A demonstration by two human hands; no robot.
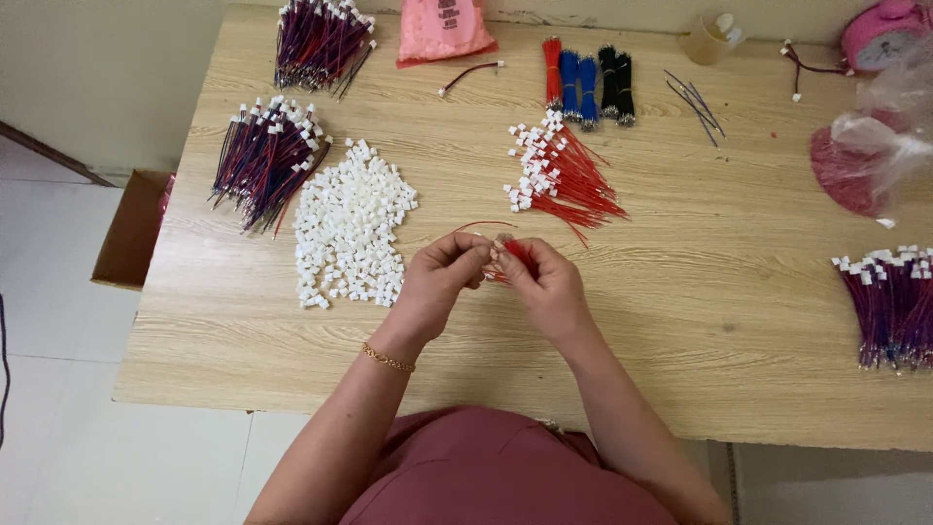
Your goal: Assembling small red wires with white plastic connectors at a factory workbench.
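My left hand [442,277] and my right hand [539,282] meet over the middle of the wooden table [700,321]. Their fingertips pinch thin red wires [512,251] between them; a red loop arcs up from my left fingers. I cannot see whether a small white connector is between the fingertips. To the left lies a pile of small white plastic connectors [350,228]. Just beyond my hands is a fan of red wires with white connectors fitted [559,180].
Bundles of red-and-purple wires with white ends lie at the left [267,160], back left [321,41] and right edge [889,301]. Red, blue and black wire bundles [588,83], a pink bag [442,29], a clear plastic bag [870,156] and a cardboard box [131,233] on the floor.
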